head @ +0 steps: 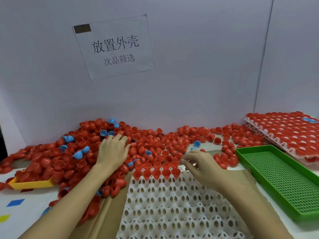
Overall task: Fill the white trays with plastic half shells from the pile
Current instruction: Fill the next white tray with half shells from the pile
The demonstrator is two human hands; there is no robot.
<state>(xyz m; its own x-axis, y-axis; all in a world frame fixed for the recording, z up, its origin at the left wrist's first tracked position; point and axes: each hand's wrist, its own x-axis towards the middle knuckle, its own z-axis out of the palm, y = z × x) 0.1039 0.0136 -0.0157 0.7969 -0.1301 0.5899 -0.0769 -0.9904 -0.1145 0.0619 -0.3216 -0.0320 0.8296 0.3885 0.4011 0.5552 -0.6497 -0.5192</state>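
- A wide pile of red plastic half shells, with a few blue plastic half shells mixed in, is spread along the foot of the pale backdrop wall, from nine o'clock across to about one o'clock.
- The left hand is laid palm-down on the pile at about eleven o'clock; its fingers are held fairly straight and close together, their tips resting among the shells. Whether a shell is gripped beneath it cannot be told.
- The right hand is held over the far right corner of the white moulded plastic tray, at about one o'clock; its fingers are curled, with thumb and forefinger brought narrowly together. Whether anything is pinched between them cannot be told.
- The white tray lies at six o'clock; only its far rows are filled, by red seated shells with open sides up, and the remaining cups are seen bare.
- A stack of filled white trays covered with red shells is placed at two o'clock.
- A green perforated plastic tray lies at three o'clock, just beside the white tray.
- A yellow plastic bin, partly buried by shells, is seen at nine o'clock.
- A white paper sign with printed characters is fixed to the wall at twelve o'clock.
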